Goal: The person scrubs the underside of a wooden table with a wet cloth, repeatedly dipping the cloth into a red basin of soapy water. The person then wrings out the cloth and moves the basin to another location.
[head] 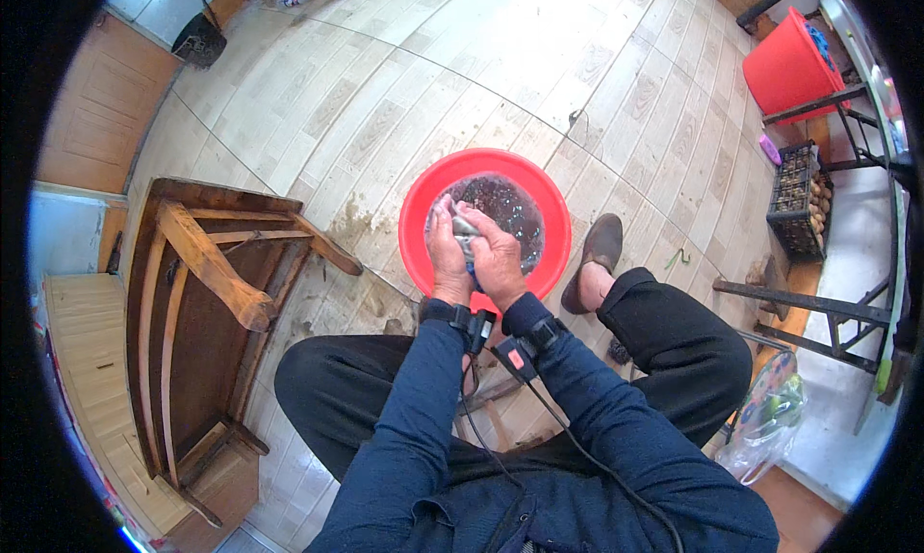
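Note:
A red plastic basin [557, 228] stands on the tiled floor in front of me, holding dark water [498, 199] with suds on it. Over its left half my left hand [447, 257] and my right hand [497, 253] press together around a wet, greyish cloth [464, 232]. Most of that cloth is hidden between my palms and fingers. A bit of blue shows low between the hands; whether it belongs to the cloth I cannot tell. Both wrists wear dark straps with small cabled devices.
An overturned wooden table [209, 264] lies on the left. My shoe [603, 246] is right of the basin. Farther right are a red bucket [787, 69], a black crate [790, 214] of potato-like produce, a metal-framed table [808, 304] and a plastic bag [765, 430].

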Available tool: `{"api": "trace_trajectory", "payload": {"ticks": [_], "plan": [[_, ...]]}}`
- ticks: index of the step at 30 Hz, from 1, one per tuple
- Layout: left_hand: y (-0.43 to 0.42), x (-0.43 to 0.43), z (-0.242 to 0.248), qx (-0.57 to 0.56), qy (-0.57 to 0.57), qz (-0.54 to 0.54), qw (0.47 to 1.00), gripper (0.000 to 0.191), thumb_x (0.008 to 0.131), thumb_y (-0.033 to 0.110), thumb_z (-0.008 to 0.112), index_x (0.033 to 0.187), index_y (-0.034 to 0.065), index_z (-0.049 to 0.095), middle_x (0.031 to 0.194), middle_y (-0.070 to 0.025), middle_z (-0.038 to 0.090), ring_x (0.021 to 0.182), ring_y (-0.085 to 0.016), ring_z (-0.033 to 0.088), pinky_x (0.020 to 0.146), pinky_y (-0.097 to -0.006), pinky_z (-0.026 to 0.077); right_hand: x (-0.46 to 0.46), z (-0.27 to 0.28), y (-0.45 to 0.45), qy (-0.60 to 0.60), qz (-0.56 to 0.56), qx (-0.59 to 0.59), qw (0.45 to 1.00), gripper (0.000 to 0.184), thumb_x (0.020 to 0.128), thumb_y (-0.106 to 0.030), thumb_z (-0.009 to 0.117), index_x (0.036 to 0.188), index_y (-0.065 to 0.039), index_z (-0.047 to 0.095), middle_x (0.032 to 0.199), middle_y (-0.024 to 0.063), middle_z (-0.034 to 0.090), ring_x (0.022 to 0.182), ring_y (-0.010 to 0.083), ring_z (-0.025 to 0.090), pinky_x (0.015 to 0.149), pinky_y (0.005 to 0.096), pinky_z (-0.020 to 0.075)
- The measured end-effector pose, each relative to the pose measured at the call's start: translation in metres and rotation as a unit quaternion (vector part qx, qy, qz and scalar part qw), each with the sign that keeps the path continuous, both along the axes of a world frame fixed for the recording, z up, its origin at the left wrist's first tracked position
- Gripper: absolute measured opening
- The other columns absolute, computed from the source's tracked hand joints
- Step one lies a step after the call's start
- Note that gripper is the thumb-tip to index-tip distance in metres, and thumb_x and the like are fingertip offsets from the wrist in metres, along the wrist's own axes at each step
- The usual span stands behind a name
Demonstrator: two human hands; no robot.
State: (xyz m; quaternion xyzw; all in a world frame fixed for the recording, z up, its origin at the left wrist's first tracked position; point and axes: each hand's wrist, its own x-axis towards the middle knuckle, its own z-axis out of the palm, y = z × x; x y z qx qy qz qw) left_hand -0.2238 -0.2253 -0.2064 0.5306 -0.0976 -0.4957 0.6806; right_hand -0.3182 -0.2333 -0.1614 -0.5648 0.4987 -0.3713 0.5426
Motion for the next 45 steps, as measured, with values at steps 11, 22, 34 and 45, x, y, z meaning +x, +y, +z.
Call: {"api": "trace_trajectory", "payload": {"ticks": [11, 22, 34, 45], "plan": [[0.001, -0.006, 0.003, 0.002, -0.041, 0.014, 0.999, 0.057, 0.119, 0.043, 0.046, 0.147, -0.0049, 0.061, 0.135, -0.0157, 0.071, 0.122, -0.023, 0.069, 0.107, -0.0389, 0.054, 0.003, -0.005, -0.014, 0.009, -0.012, 0.046, 0.999, 0.038, 0.099, -0.013, 0.058, 0.132, -0.001, 0.073, 0.128, 0.0247, 0.076, 0.119, 0.0355, 0.075, 0.104, 0.0422, 0.0566], [0.006, -0.024, 0.01, -0.007, -0.031, 0.044, 0.999, 0.05, 0.118, 0.037, 0.044, 0.136, -0.0037, 0.067, 0.129, -0.0138, 0.072, 0.119, -0.024, 0.07, 0.104, -0.0395, 0.056, 0.005, 0.003, -0.025, 0.017, -0.029, 0.018, 0.999, 0.039, 0.1, -0.025, 0.072, 0.13, -0.002, 0.074, 0.117, 0.025, 0.079, 0.112, 0.0377, 0.078, 0.098, 0.0426, 0.0591], [-0.012, -0.002, 0.026, 0.056, 0.021, -0.066, 0.996, 0.065, 0.11, 0.067, 0.051, 0.112, 0.0061, 0.074, 0.103, -0.0096, 0.075, 0.095, -0.02, 0.074, 0.082, -0.0365, 0.061, -0.002, 0.021, -0.023, -0.046, -0.033, -0.016, 0.998, 0.022, 0.092, -0.007, 0.072, 0.111, 0.002, 0.078, 0.099, 0.0093, 0.078, 0.093, 0.0129, 0.07, 0.086, 0.0305, 0.0568], [-0.005, 0.018, 0.031, -0.001, 0.249, -0.027, 0.968, 0.03, 0.106, 0.035, 0.062, 0.107, 0.0066, 0.071, 0.105, -0.0101, 0.076, 0.097, -0.024, 0.075, 0.087, -0.0425, 0.062, -0.012, 0.029, -0.022, 0.092, 0.094, -0.246, 0.96, 0.041, 0.096, -0.028, 0.074, 0.129, -0.004, 0.075, 0.125, 0.0257, 0.076, 0.118, 0.0404, 0.074, 0.104, 0.0461, 0.0567]]}}
